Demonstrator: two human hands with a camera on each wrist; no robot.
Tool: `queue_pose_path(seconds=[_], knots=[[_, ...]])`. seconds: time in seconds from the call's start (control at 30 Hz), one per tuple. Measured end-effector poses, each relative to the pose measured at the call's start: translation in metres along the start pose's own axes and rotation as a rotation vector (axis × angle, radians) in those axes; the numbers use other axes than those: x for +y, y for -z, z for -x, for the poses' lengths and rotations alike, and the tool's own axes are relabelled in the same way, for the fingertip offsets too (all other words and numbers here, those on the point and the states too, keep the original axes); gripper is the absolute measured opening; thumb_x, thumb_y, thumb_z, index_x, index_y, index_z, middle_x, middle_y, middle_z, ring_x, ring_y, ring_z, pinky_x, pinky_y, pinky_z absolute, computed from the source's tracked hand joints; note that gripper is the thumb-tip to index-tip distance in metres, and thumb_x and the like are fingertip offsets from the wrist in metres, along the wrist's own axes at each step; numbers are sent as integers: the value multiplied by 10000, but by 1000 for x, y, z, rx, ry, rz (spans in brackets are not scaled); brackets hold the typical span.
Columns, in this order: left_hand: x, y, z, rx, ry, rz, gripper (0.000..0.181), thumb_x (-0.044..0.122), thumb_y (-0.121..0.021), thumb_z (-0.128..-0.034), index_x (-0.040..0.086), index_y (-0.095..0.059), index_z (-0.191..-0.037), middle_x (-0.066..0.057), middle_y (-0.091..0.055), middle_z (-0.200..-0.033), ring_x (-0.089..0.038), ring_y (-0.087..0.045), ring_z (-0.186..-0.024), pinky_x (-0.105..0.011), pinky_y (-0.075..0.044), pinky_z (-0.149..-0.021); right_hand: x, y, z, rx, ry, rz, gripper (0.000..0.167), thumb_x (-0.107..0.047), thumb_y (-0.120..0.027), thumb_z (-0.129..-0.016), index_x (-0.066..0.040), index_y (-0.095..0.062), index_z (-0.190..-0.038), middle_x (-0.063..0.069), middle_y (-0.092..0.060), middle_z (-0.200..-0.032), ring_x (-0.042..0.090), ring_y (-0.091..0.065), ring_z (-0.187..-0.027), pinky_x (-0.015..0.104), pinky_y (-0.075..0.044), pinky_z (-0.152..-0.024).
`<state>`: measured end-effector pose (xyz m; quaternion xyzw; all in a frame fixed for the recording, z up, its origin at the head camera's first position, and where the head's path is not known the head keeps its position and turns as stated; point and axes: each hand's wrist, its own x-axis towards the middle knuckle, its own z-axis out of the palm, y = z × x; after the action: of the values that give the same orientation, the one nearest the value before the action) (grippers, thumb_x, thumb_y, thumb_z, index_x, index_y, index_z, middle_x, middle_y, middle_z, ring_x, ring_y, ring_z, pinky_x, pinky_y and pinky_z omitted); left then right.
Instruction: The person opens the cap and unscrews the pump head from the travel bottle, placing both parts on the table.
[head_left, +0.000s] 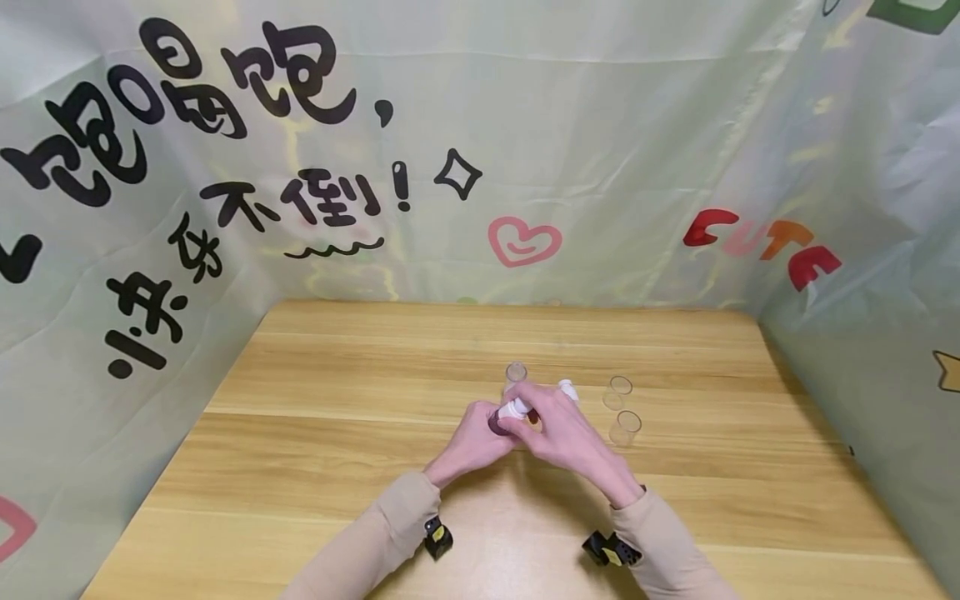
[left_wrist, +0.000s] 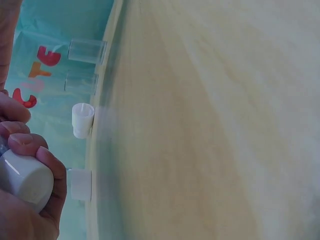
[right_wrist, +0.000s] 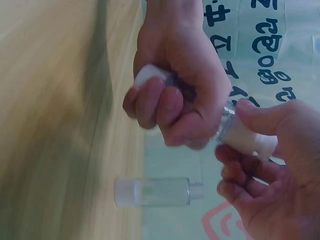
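Observation:
My left hand [head_left: 476, 433] grips a small bottle; its white base [left_wrist: 27, 180] shows below the curled fingers, and most of its body is hidden. At its top, my right hand [head_left: 558, 425] pinches a white pump head [right_wrist: 245, 137] between thumb and fingers. Whether the head is fully seated on the neck I cannot tell. Beyond the hands a clear bottle [right_wrist: 162, 192] with a white base stands upright, its neck uncapped. Another white pump head [left_wrist: 83, 120] rests on the table, partly behind my right hand in the head view.
Two clear caps, a farther one [head_left: 620, 385] and a nearer one [head_left: 626, 427], stand to the right of my hands on the wooden table [head_left: 337, 375]. Printed cloth walls [head_left: 600, 150] rise along the table's back and sides.

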<state>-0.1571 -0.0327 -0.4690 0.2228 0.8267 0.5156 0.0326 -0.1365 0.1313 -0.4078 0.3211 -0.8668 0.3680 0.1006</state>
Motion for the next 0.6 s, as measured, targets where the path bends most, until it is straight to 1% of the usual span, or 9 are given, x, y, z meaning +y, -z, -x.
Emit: queue_pose_path(seconds=[0.1,0.13,0.2,0.27,0.37,0.43,0.47,0.53,0.6], knots=[[0,1,0,-6,-11,-11,212,72,-686,-783,75,-576,-601,104,-461,-549,15,-383,-518,-157,-329,-490,1,2,1,-9,-1,6,201,-176,-744,-892,-127,-665,-1070,-40,-692,-906,71,-575,-738,268,-531,-635],[0,2,0,-8,-9,-16,204,70,-679,-784,69,-576,-608,103,-455,-551,14,-379,-516,-159,-327,-486,1,2,1,-10,-13,10,212,-195,-735,-899,-131,-662,-1087,-45,-683,-896,85,-578,-734,260,-525,-631],[0,2,0,-13,-5,-24,153,80,-678,-787,66,-610,-650,105,-461,-568,10,-387,-522,-159,-337,-490,1,1,0,-2,-35,34,191,-250,-716,-918,-147,-664,-1071,-61,-657,-819,72,-555,-668,237,-500,-588],[-1,2,1,-17,6,-36,122,116,-698,-796,73,-650,-692,108,-467,-577,10,-399,-536,-161,-345,-498,2,0,-1,10,-55,69,159,-307,-696,-940,-171,-669,-1019,-89,-637,-771,17,-512,-629,186,-455,-572],[-1,1,1,-27,16,-58,113,150,-721,-803,88,-675,-721,115,-478,-587,10,-415,-550,-161,-364,-509,2,-1,-1,19,-58,89,113,-282,-702,-937,-174,-668,-944,-96,-585,-674,-22,-423,-554,162,-390,-515],[-1,1,2,-39,26,-62,130,134,-716,-809,86,-661,-701,113,-473,-573,10,-409,-534,-159,-361,-500,3,-1,1,9,-58,78,90,-230,-698,-923,-160,-669,-972,-91,-605,-739,2,-453,-596,174,-414,-539],[-1,1,2,-43,29,-64,139,118,-705,-811,86,-647,-689,114,-470,-568,10,-403,-527,-156,-359,-497,3,0,1,-6,-65,72,115,-216,-694,-913,-155,-666,-1006,-80,-618,-784,19,-480,-634,181,-432,-565],[-1,2,2,-45,35,-59,164,92,-686,-808,85,-616,-660,106,-461,-558,2,-393,-511,-158,-346,-483,3,1,2,-35,-90,62,198,-239,-686,-909,-169,-650,-1090,-57,-639,-881,54,-516,-687,197,-457,-600],[-1,3,2,-42,37,-61,141,105,-696,-807,92,-637,-680,100,-488,-573,4,-407,-525,-159,-364,-496,3,2,2,-54,-109,58,203,-291,-670,-940,-180,-645,-1109,-59,-636,-881,55,-518,-691,203,-461,-611]])
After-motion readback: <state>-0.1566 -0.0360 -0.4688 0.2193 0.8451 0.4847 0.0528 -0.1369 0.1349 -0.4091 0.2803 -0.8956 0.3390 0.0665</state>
